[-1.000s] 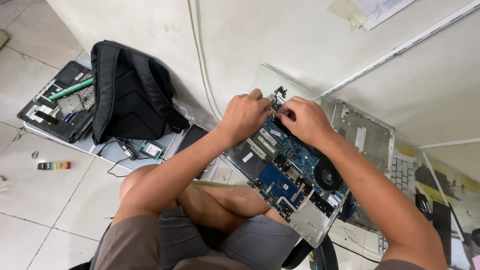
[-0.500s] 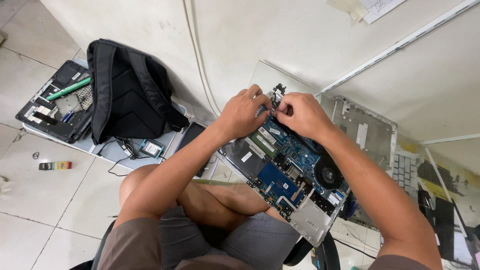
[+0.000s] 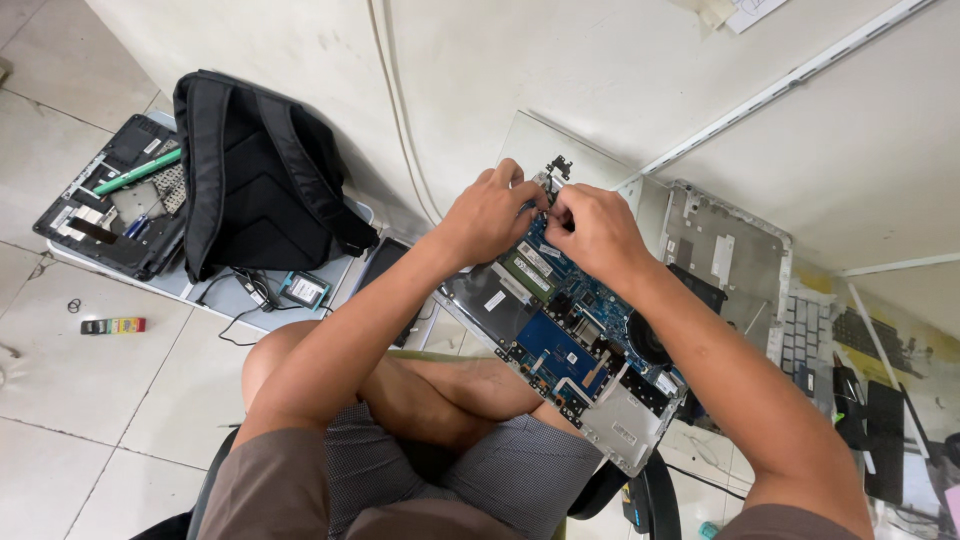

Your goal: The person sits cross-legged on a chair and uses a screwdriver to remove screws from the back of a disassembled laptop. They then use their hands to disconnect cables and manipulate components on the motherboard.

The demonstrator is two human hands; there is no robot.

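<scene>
Pinching fingertips of both hands (image 3: 545, 222) on opened laptop's (image 3: 560, 330) far corner

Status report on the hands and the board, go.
Left hand and right hand pinch at far edge of opened laptop's motherboard. What they pinch: hidden. Nothing blocking.

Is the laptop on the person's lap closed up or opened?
Opened: the laptop lies with its blue circuit board and fan exposed, both hands at its far edge.

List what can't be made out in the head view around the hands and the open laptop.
- Fingertip contact: left hand and right hand cover that corner of the opened laptop.
- Whether anything is pinched: too small.
- Backpack hides part of the second laptop base.
- Right-edge keyboard: blurred, partly covered.
</scene>
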